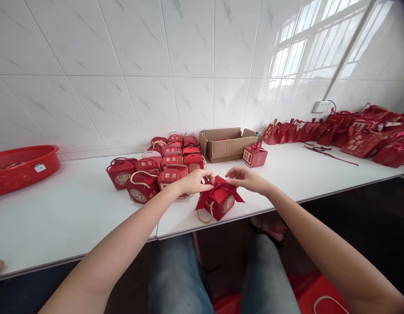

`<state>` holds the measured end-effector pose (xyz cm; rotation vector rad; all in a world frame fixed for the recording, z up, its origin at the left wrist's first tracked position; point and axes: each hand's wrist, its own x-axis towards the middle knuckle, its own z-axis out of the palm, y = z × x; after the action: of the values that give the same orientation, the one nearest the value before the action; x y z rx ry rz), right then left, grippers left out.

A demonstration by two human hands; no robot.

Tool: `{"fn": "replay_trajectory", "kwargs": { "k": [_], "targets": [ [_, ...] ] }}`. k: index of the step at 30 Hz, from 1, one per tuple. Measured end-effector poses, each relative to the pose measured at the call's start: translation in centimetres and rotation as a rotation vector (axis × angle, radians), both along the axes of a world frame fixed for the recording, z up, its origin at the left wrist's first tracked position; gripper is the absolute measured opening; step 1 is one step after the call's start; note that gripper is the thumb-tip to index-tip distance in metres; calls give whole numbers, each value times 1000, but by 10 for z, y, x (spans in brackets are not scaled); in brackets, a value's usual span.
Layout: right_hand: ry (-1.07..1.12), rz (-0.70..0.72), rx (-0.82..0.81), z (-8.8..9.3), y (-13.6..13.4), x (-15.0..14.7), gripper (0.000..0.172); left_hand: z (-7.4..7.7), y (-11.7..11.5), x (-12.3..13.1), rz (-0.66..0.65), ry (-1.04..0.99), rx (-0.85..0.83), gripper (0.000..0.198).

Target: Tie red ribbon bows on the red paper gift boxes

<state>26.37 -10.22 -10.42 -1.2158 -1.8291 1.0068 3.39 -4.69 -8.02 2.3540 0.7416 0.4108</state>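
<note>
A red gift box [220, 208] with a round gold emblem stands near the table's front edge. Across its top lies a dark red ribbon bow [221, 188], its tails spread to both sides, and a twisted gold cord handle [206, 216] hangs down at its left. My left hand [195, 181] is closed at the bow's left loop, thumb and fingers pinching the ribbon. On the other side, my right hand [247, 179] pinches the bow's right loop between thumb and fingertips.
Left of the hands, several red boxes [171, 174] stand close together. Behind are an open cardboard carton [229, 150] and one bowed box [256, 156]. Rows of red boxes [361, 141] and loose ribbon with scissors [321, 149] lie right. A red basin [28, 168] sits far left.
</note>
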Motion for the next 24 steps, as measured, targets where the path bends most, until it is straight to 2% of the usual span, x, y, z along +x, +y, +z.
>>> {"fn": "replay_trajectory", "kwargs": {
  "k": [5, 8, 15, 21, 24],
  "targets": [
    [-98, 26, 39, 0, 5, -3, 40, 11, -1, 7, -12, 59, 78, 14],
    [-57, 5, 42, 0, 7, -6, 42, 14, -1, 10, -1, 77, 105, 13],
    [57, -30, -46, 5, -2, -9, 29, 10, 5, 10, -14, 190, 177, 12],
    [148, -60, -59, 0, -3, -11, 30, 6, 7, 9, -37, 103, 199, 13],
    [155, -70, -80, -2, -2, -12, 29, 7, 5, 9, -65, 127, 220, 8]
  ]
}}
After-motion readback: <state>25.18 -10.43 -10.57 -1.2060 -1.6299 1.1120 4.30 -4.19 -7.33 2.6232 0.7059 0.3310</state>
